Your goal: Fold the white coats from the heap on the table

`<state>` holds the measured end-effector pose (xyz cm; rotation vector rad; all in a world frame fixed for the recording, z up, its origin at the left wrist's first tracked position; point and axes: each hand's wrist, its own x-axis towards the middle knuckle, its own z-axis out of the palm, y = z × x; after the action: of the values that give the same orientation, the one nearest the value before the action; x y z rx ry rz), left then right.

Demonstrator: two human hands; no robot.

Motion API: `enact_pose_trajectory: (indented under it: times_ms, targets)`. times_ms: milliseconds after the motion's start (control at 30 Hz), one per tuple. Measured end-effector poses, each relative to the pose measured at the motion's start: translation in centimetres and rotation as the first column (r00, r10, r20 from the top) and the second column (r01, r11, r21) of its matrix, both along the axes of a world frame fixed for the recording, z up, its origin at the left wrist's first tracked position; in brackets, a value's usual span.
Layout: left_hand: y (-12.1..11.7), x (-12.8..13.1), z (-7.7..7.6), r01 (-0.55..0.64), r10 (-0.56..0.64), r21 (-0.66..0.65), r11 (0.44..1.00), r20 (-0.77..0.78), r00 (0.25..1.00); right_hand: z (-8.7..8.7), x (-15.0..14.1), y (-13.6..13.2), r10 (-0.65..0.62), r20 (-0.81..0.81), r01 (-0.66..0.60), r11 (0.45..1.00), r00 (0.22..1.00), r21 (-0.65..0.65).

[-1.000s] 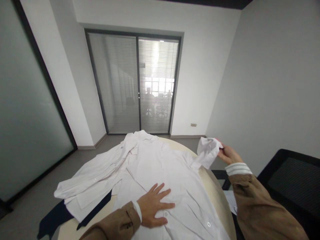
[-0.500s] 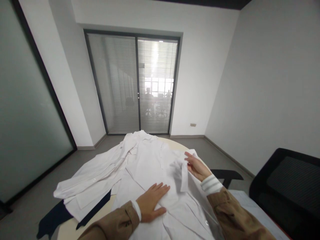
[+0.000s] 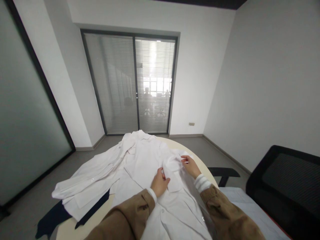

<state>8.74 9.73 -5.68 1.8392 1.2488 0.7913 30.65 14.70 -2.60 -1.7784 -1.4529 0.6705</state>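
Left hand (image 3: 159,184) curled on the folded-in sleeve (image 3: 172,170) of a white lab coat (image 3: 147,163), fingers closed on the cloth. Right hand (image 3: 191,165) pinching the sleeve's cuff end, fingertips together on it. Coat spread flat, front up, on a round beige table (image 3: 210,175). A second white garment (image 3: 85,180) lies left of it, over dark cloth (image 3: 53,218). Black office chair (image 3: 285,183) at right, glass door (image 3: 132,83) beyond.
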Motion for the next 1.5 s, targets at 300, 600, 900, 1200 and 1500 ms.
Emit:
enact_pose_trajectory:
  times_ms: [300,600,900,1200,1500]
  targets:
    - [-0.7,-3.4,6.9,0.084,0.023,0.633,0.769,-0.159,0.987,-3.7,4.2,0.6,-0.101,0.309,0.098,0.995,0.946,0.023]
    - [-4.3,-8.6,6.8,0.843,-0.203,0.388,0.373,-0.852,0.483,-5.0,6.7,0.8,-0.148,0.470,0.111,0.988,0.870,0.105]
    - [-5.6,-8.2,4.4,0.267,-0.089,0.204,0.942,-0.617,0.782,-3.8,8.4,-0.1,0.004,0.484,-0.019,0.999,0.875,0.026]
    - [-4.7,-7.1,1.8,0.038,0.050,0.167,0.985,-0.491,0.870,-3.9,8.9,-0.5,0.116,0.426,-0.156,0.986,0.897,0.060]
    - [-3.4,-9.5,3.8,-0.065,0.078,-0.087,0.994,0.152,0.985,-4.0,9.6,-0.8,-0.087,0.497,-0.019,0.979,0.863,0.204]
